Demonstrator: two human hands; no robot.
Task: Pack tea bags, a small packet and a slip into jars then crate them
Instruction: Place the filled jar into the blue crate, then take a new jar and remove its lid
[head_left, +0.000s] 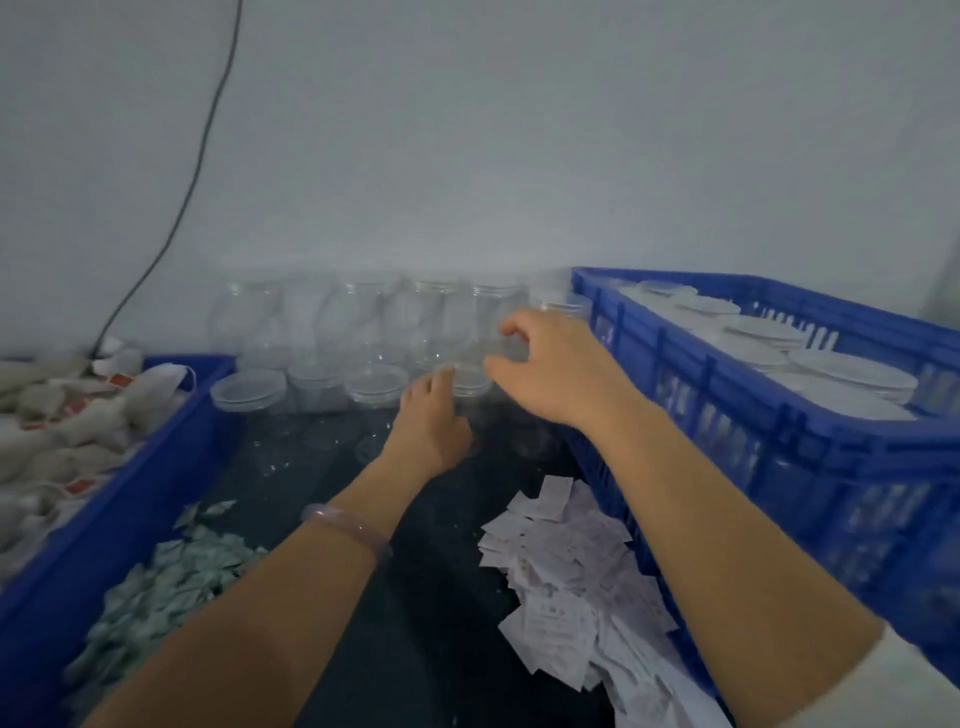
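Note:
My left hand (434, 426) reaches forward over the dark table and curls its fingers round the left side of a clear plastic jar (470, 382) in the front row. My right hand (545, 369) hovers just right of that jar's mouth, thumb and fingers spread in a loose curve with nothing visible between them. Tea bags (67, 426) with red tags fill the blue crate (156, 467) at the left. Small green-white packets (161, 587) lie heaped at the near left. White paper slips (566, 571) are piled at the right.
Several empty clear jars (363, 322) stand in rows against the white wall. A tall blue crate (753, 431) on the right holds lidded jars (852, 374). A black cable (197, 156) runs down the wall at the left.

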